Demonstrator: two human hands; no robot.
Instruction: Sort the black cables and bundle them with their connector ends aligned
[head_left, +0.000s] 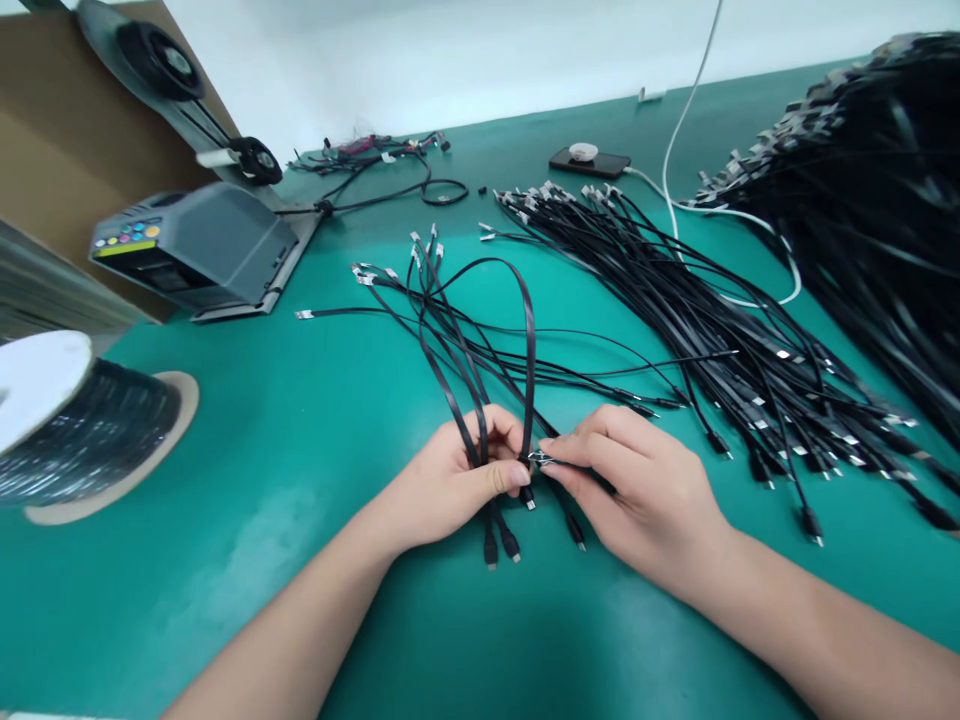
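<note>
a small bunch of short black cables (465, 370) is gathered upright-ish in a fist above the green table (300, 440), their silver-tipped ends fanning out up and away, their black plug ends (501, 545) hanging just below the fist. one cable (529, 330) arches in a tall loop back down to the bunch, its metal connector (541, 458) pinched there; which plug type it is seems too small to tell.

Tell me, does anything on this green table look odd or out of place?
Only a phone lying among the black cables, with a white cord running across them. Both hands, left hand and right hand, grip a cable bunch.
</note>
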